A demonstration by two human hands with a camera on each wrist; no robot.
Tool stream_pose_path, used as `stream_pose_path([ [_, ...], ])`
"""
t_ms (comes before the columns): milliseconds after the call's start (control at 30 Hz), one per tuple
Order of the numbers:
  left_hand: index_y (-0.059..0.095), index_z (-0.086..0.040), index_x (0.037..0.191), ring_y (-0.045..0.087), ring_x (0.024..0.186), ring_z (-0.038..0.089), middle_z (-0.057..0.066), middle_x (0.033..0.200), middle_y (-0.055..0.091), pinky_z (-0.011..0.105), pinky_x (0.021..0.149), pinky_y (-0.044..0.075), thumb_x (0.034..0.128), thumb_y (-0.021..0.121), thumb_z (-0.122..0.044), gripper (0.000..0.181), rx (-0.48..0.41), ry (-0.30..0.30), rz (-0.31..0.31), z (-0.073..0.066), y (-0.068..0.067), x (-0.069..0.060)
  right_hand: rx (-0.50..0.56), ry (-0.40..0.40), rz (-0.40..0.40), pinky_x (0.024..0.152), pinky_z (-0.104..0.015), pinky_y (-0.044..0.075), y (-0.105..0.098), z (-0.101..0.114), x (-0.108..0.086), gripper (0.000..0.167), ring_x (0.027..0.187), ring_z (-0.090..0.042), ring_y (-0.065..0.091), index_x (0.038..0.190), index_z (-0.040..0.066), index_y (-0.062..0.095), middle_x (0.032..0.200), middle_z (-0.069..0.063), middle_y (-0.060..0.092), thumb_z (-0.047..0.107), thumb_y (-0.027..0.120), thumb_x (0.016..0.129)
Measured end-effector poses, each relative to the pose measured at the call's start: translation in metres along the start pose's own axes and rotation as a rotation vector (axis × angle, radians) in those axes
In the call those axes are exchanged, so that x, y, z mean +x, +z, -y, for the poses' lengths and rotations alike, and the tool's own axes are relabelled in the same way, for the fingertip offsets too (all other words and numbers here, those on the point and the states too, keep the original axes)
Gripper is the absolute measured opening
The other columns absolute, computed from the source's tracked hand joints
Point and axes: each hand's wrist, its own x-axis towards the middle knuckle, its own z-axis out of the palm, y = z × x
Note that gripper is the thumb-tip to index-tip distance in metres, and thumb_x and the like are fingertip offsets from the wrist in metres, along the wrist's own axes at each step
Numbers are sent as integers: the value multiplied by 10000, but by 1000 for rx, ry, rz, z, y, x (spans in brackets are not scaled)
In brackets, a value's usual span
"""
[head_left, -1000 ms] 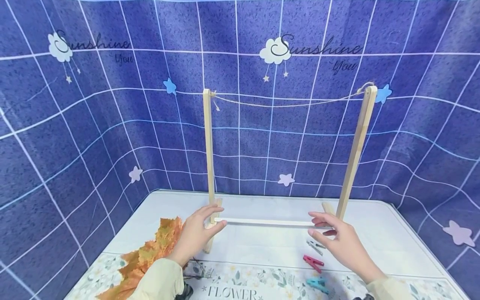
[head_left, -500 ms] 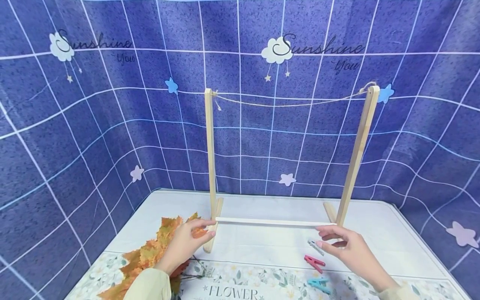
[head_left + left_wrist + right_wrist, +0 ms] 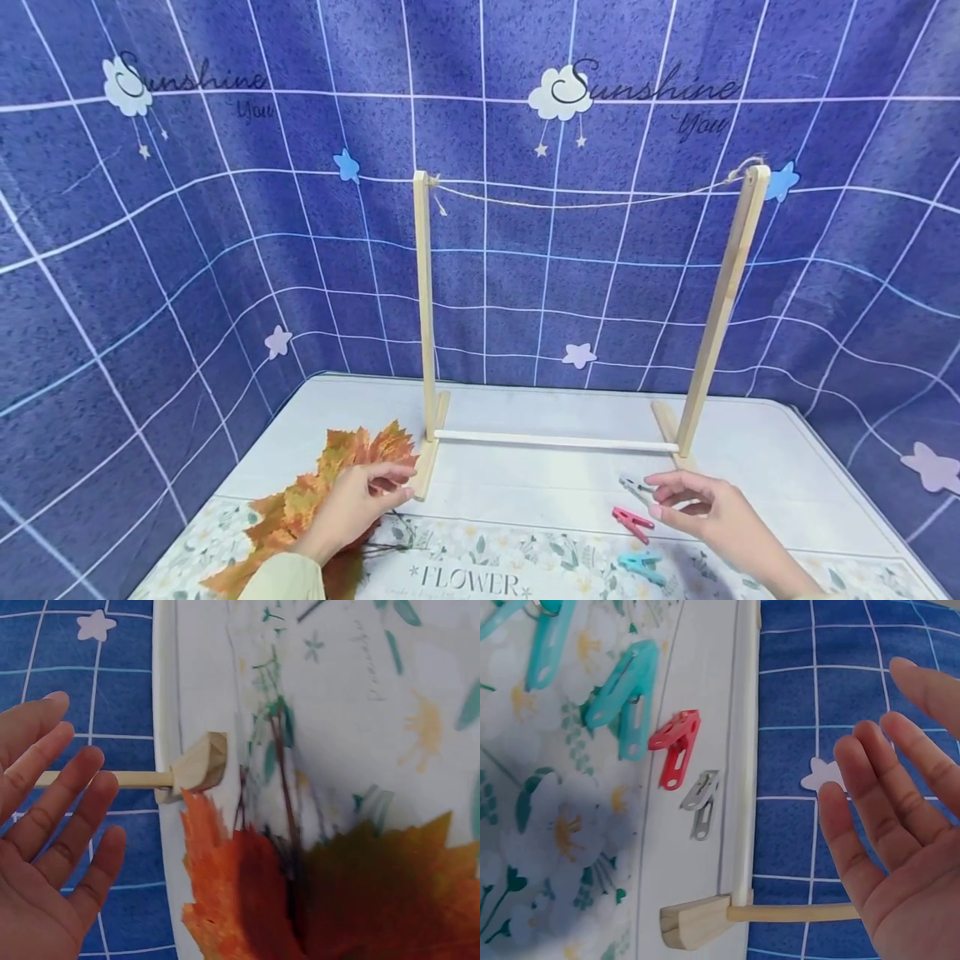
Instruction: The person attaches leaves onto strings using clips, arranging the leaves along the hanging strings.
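wd stand (image 3: 425,308) pale, upright; lvs (image 3: 296,504) orange, jagged

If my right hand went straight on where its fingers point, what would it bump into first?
Most likely the gray clothespin, lying just ahead of your right hand in the head view. The hand's height over the table is unclear, so it might pass above.

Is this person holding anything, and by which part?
Nothing is held: the left hand is empty near the leaves, the right hand empty near the clips.

Blue gridded curtain (image 3: 570,283), flower-printed tablecloth (image 3: 525,487)
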Motion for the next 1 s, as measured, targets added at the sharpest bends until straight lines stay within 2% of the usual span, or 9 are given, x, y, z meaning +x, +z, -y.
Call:
stream_pose_path([
  [200, 774, -77, 1078, 645, 778, 84, 42, 987, 748, 256, 691, 519, 889, 789, -168, 211, 41, 17, 42, 12, 2, -4, 50, -32, 80, 689, -271, 563, -2, -10, -6, 235, 846, -50, 665, 1138, -7, 709, 935, 28, 718, 10, 734, 905],
  [367, 773, -61, 1032, 601, 724, 50, -26, 855, 705, 245, 640, 505, 875, 794, -106, 165, 38, 35, 101, 18, 4, -7, 117, -80, 143, 669, -278, 563, -2, -19, -12, 261, 851, -58, 664, 1144, 24, 713, 937, 49, 701, -47, 714, 893],
  [533, 772, -73, 945, 555, 678, 24, -82, 763, 651, 243, 619, 478, 854, 802, -80, 95, 99, 38, 130, 24, 6, -8, 175, -35, 241, 684, -280, 557, -2, -23, -16, 235, 870, -50, 645, 1146, -14, 695, 941, -2, 699, -37, 696, 912],
  [667, 772, -107, 893, 515, 653, -6, -116, 722, 611, 235, 601, 455, 833, 805, -68, 78, 136, 55, 145, 30, 9, -10, 239, 16, 373, 716, -265, 550, 0, -22, -18, 211, 898, -30, 629, 1143, -37, 676, 961, 7, 698, -36, 663, 932],
  [733, 775, -119, 882, 498, 644, -16, -125, 713, 601, 233, 590, 443, 821, 820, -79, 86, 144, 71, 154, 33, 10, -11, 271, 1, 430, 715, -267, 552, 2, -23, -19, 215, 896, -18, 618, 1139, -41, 669, 942, -1, 688, -53, 659, 924],
  [900, 774, -109, 870, 490, 639, -18, -123, 716, 608, 233, 581, 440, 810, 845, -97, 94, 145, 81, 192, 37, 12, -13, 303, -18, 500, 692, -267, 544, 7, -26, -23, 210, 869, -9, 604, 1099, -51, 659, 927, 22, 666, -73, 679, 891],
  [1000, 766, -109, 857, 489, 640, -26, -133, 713, 607, 231, 582, 443, 803, 849, -91, 100, 152, 92, 210, 39, 13, -15, 329, 11, 539, 670, -267, 540, 9, -28, -25, 203, 842, -4, 604, 1081, -57, 661, 928, 48, 671, -73, 676, 879],
])
